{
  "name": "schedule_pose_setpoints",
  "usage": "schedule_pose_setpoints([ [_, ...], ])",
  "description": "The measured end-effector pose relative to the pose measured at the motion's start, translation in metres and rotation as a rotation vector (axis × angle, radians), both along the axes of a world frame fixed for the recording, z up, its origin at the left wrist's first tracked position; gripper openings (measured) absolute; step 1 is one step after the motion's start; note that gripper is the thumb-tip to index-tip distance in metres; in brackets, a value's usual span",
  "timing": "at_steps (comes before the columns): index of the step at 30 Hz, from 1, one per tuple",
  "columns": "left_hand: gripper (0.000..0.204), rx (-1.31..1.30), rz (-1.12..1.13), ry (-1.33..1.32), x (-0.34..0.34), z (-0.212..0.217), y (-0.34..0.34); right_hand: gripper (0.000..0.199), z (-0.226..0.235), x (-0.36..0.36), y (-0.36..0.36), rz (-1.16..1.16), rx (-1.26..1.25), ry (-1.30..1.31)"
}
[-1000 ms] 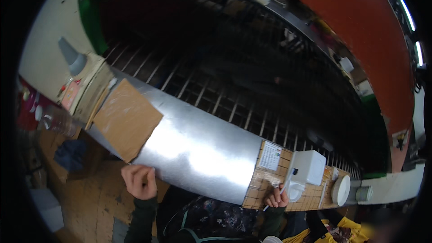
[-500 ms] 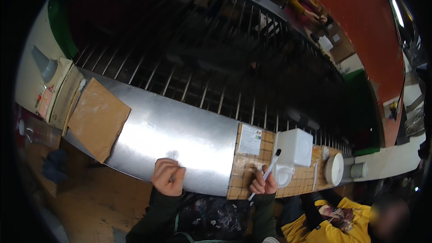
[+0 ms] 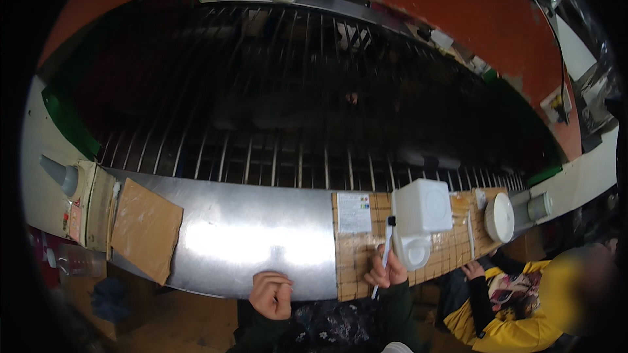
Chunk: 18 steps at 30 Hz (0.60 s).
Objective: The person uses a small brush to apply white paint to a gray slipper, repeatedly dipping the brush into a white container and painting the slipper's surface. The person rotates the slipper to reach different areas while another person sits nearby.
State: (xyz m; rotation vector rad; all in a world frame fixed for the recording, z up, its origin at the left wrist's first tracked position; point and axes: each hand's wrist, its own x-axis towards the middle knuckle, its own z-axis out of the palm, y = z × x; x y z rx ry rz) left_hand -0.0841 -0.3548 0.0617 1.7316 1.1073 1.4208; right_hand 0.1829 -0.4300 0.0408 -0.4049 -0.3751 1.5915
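My right hand (image 3: 387,270) is closed around a slim white brush (image 3: 387,243) with a black tip, which points up and away from me. It is over the brown tape-covered board (image 3: 354,268), just left of a white plastic container (image 3: 422,206) and a small white round cup (image 3: 416,252). My left hand (image 3: 270,294) rests at the near edge of the shiny metal work surface (image 3: 255,222), its fingers curled in and nothing visible in them.
A brown cardboard sheet (image 3: 147,230) lies at the left end, beside a grey cone (image 3: 57,175). Behind the metal runs a dark row of metal bars (image 3: 247,160). At right are a white bowl (image 3: 500,218) and a person in yellow (image 3: 523,301).
The view has turned, so the scene sits lower and more level. My left hand has shifted right along the near edge. The brush stays in my right hand and is more upright.
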Motion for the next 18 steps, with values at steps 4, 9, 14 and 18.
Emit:
schedule_pose_setpoints([
  [4, 0.023, 0.087, 0.034, 0.118, 0.015, -0.004, 0.003, 0.03, 0.002, -0.001, 0.001, 0.016, -0.015, 0.038],
  [9, 0.025, 0.126, 0.05, 0.137, 0.017, -0.004, 0.003, 0.028, 0.003, -0.003, 0.001, -0.003, -0.031, 0.057],
  [14, 0.033, 0.102, 0.061, 0.116, 0.018, -0.007, 0.006, 0.028, 0.005, -0.005, 0.003, -0.019, -0.058, 0.09],
  [18, 0.034, 0.098, 0.07, 0.125, 0.017, -0.009, 0.004, 0.027, 0.007, -0.005, 0.002, -0.016, -0.092, 0.074],
])
